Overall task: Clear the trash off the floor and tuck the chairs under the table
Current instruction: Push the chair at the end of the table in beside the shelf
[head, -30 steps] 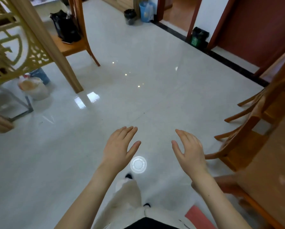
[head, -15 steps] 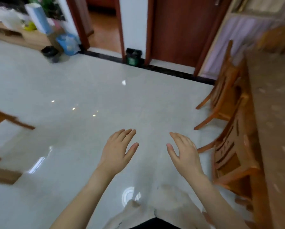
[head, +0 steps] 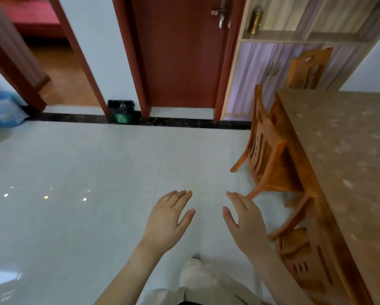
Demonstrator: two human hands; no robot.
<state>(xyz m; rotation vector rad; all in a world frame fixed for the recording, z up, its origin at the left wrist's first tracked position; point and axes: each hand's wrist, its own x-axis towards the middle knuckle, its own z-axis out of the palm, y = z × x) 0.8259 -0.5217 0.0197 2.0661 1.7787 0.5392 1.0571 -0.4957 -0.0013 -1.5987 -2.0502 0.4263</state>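
Three wooden chairs and the table, seen from the head camera. The near chair point(head: 303, 260) stands just right of and below the right-hand fingers point(head: 235, 198), its slatted backrest close against the long edge of the table point(head: 349, 172). The second chair point(head: 268, 159) stands beyond and to the right of those fingers, seat pushed under the same table edge; one of its splayed legs ends just past the fingertips in this view. The third chair point(head: 307, 69) stands at the table's far end, well beyond the fingers; only its backrest shows.

The right hand point(head: 244, 221) and the left hand point(head: 169, 219) are held palm-down over the pale tiled floor point(head: 85, 172). Their fingers are extended and slightly apart, with the thumbs splayed inward. The left-hand fingers point(head: 180, 195) lie near the right-hand fingers but apart from them, and neither hand touches a chair.

A light trouser leg point(head: 202, 280) appears below the two wrists. Far beyond the left-hand fingers, a black-lined green waste bin point(head: 121, 111) stands against the wall, just left of a closed red-brown door point(head: 180, 51) with a metal handle point(head: 222, 12). To the right of the door is a striped cabinet point(head: 257, 69), with a brass-coloured bottle point(head: 256, 19) on its shelf. Far to the left of the fingers are an open doorway point(head: 59, 69) and a blurred blue bag point(head: 2, 108).
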